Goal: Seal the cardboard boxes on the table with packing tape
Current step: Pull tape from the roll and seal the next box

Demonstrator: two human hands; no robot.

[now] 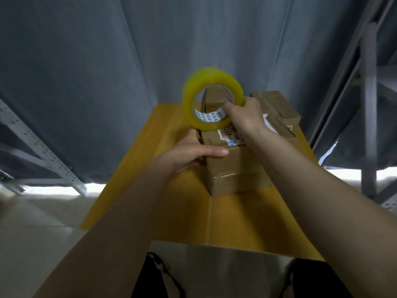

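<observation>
**Tape roll lifted over the near box**

The person's right hand (pixel 247 117) grips a roll of yellowish packing tape (pixel 211 100), held up on edge above the far end of the near cardboard box (pixel 234 168). The thumb hooks into the roll's core while the other fingers curl round the outer rim on the side away from me, so the hand is closed firmly on the roll. The printed white lining of the core shows through the hole, and part of another box behind can be seen through it.

The left hand (pixel 193 153) rests on the left side of that same box, near its top edge. Its fingers are stretched out fairly straight, the index finger lying along the box's upper face and the palm pressed against the side; it steadies the box and does not clutch it.

The near box sits on the yellow table (pixel 171 207), with a white shipping label (pixel 229 136) on its top and a band of clear tape shining across its front end. Just beyond it, towards the right rear corner of the table, lies a group of smaller cardboard boxes (pixel 277 108), touching or nearly touching it. Behind the table hangs a grey curtain (pixel 96 82), and metal shelving (pixel 369 104) stands to the right of the box.
</observation>
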